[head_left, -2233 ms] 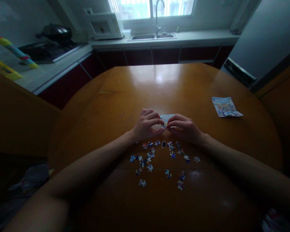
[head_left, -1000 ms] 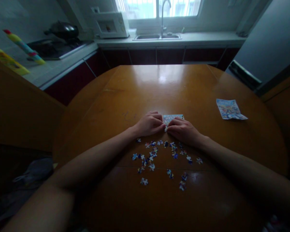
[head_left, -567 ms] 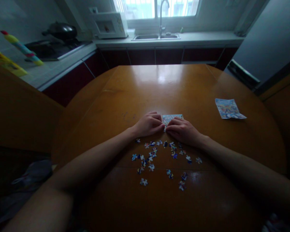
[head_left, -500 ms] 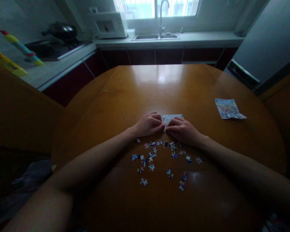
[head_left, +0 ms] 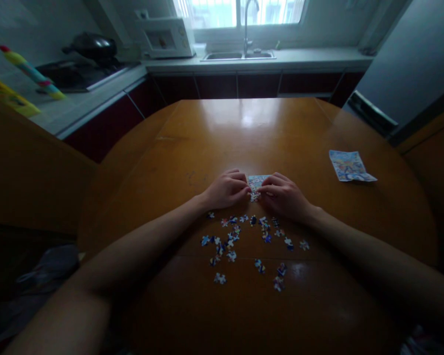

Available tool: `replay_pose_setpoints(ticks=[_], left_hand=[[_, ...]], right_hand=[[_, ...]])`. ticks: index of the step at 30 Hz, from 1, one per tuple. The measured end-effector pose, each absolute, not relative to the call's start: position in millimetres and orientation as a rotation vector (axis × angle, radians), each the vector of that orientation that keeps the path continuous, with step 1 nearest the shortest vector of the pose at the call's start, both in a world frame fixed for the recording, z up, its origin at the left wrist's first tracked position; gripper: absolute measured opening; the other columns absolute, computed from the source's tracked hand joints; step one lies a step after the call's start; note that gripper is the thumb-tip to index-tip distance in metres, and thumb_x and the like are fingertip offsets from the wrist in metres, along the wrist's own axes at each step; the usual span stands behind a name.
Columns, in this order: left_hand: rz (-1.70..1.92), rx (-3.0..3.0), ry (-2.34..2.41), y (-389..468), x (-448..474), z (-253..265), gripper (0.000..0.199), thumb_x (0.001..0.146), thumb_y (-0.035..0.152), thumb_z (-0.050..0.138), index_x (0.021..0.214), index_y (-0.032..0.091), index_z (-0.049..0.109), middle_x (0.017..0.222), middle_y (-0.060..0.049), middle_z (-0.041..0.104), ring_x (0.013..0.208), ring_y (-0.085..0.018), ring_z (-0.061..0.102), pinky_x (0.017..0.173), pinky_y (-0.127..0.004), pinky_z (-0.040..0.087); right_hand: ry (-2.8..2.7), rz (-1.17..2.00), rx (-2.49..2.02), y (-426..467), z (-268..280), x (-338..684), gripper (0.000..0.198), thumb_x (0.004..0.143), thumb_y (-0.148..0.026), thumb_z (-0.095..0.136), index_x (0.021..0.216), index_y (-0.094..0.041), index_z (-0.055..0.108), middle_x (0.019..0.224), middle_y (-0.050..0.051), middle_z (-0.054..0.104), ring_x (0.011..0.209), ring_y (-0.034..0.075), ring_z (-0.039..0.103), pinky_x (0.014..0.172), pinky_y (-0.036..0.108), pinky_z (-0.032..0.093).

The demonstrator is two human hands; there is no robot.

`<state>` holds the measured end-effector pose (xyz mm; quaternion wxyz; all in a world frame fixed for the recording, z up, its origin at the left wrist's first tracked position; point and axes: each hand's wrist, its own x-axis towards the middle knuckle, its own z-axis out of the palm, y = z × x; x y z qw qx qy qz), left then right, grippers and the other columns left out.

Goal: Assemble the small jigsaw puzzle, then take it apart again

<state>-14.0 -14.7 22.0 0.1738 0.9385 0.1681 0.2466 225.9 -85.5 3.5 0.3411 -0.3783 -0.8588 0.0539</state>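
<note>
Flat on the worktop (head_left: 207, 138), just beyond the loose pieces (head_left: 231, 256), lies the puzzle (head_left: 257, 181), which is probably light, stiff card that could split at its seams, so pressing on opposite edges should suit it better than lifting one corner. Its far edge runs left to right and its uneven near edge faces the loose pieces, but too much is covered to be sure of the long axis. The left hand (head_left: 227, 189) curls at its left edge and the right hand (head_left: 284, 196) bends over its right part; whether either grip grasps anything cannot be told.
</note>
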Motion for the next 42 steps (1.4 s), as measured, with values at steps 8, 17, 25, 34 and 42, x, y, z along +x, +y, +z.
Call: replay_pose_setpoints(ticks=[8,17,25,34,42], left_hand=[[0.667,2.713,0.367,-17,-16,25,0.033,0.095,0.032,0.054,0.068,0.021,0.069,0.078,-0.004,0.065,0.076,-0.018,0.054,0.077,-0.035,0.043],[0.615,2.704,0.346,-18,-13,25,0.033,0.097,0.032,0.054,0.072,0.020,0.072,0.078,-0.004,0.066,0.076,-0.017,0.054,0.078,-0.033,0.043],[0.618,2.649,0.337,-17,-14,22,0.032,0.096,0.031,0.055,0.070,0.020,0.071,0.078,-0.004,0.065,0.077,-0.017,0.054,0.079,-0.033,0.043],[0.603,2.637,0.324,-16,-14,21,0.032,0.096,0.030,0.056,0.069,0.020,0.070,0.078,-0.004,0.064,0.077,-0.017,0.053,0.079,-0.033,0.043],[0.590,2.673,0.309,-18,-13,23,0.031,0.098,0.034,0.055,0.078,0.021,0.075,0.080,-0.004,0.065,0.078,-0.017,0.055,0.079,-0.033,0.043]], right_hand=[[-2.188,0.178,-1.011,-86,5,230,0.024,0.089,-0.011,0.059,0.092,-0.025,0.078,0.091,0.007,0.067,0.089,0.023,0.056,0.077,0.040,0.051],[-2.316,0.200,-0.968,-90,4,223,0.022,0.095,-0.018,0.058,0.092,-0.028,0.078,0.100,0.006,0.068,0.095,0.023,0.056,0.086,0.041,0.049],[-2.212,0.129,-1.044,-87,2,226,0.021,0.091,-0.014,0.061,0.090,-0.026,0.078,0.097,0.007,0.069,0.093,0.023,0.056,0.083,0.041,0.051],[-2.269,0.202,-0.942,-88,0,223,0.024,0.092,-0.013,0.058,0.087,-0.027,0.077,0.099,0.005,0.070,0.094,0.023,0.055,0.085,0.041,0.050],[-2.268,0.211,-0.962,-89,3,222,0.024,0.093,-0.015,0.058,0.085,-0.027,0.077,0.100,0.005,0.070,0.096,0.024,0.053,0.085,0.042,0.050]])
